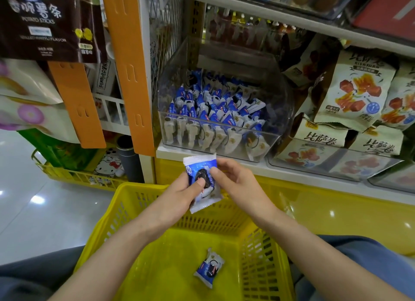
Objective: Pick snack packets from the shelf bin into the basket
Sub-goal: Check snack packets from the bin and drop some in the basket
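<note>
Pinching packet (200,180) w/ both hands: L (182,194), R (235,180), above basket (125,202)

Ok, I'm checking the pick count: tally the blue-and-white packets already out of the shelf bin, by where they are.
Held packet, in left hand and right hand: 1
Loose packet lying in the yellow basket: 1
Total: 2

I held a packet (198,166), blue and white with a black biscuit printed; the second packet (208,268) matched. The basket (125,211) was yellow, slotted in a grid. The strips (129,65) were orange.
</note>
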`<state>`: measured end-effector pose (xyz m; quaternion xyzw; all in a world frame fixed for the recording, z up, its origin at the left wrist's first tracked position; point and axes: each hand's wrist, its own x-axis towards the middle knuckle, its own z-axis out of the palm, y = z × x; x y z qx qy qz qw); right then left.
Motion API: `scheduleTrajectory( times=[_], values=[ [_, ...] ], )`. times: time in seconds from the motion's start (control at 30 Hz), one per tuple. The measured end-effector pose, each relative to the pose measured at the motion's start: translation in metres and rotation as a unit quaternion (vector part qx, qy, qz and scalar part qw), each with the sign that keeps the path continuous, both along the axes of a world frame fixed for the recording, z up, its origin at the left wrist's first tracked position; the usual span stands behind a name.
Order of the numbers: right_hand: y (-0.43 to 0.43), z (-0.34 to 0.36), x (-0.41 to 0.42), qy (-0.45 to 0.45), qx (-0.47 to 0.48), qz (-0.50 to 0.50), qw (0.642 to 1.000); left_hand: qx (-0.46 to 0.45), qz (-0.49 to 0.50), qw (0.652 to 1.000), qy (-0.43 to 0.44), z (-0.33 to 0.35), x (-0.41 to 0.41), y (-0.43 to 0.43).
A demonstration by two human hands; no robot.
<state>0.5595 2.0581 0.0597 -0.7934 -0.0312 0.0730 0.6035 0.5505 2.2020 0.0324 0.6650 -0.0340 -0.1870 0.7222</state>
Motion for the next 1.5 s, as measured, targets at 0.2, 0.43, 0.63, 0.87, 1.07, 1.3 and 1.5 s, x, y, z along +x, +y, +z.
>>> scheduleTrajectory(
  times=[0.2, 0.43, 0.63, 0.87, 1.07, 1.3, 1.5],
  values=[
    [-0.008, 0.004, -0.003, 0.063, 0.074, 0.013, 0.995, 0.056, 0.055, 0.996, -0.052, 0.007, 0.003, 0.005],
    [-0.010, 0.018, -0.007, 0.000, 0.032, 0.003, 0.999, 0.173, 0.089, 0.970, -0.145, 0.018, 0.008, -0.009],
    [-0.048, 0.074, 0.014, -0.185, -0.019, -0.112, 0.976, 0.310, 0.105, 0.868, -0.375, 0.051, 0.035, -0.016],
    [-0.066, 0.110, 0.078, -0.179, -0.348, -0.122, 0.912, 0.528, 0.041, 0.736, -0.421, 0.054, 0.078, -0.005],
    [-0.045, 0.096, 0.120, 0.036, -0.461, -0.033, 0.886, 0.521, 0.062, 0.738, -0.425, 0.051, 0.084, -0.001],
    [-0.043, 0.077, 0.137, 0.072, -0.520, 0.048, 0.850, 0.500, 0.077, 0.744, -0.437, 0.048, 0.082, 0.000],
    [-0.049, 0.077, 0.137, 0.091, -0.394, 0.041, 0.914, 0.492, 0.082, 0.746, -0.442, 0.048, 0.083, -0.002]
  ],
)
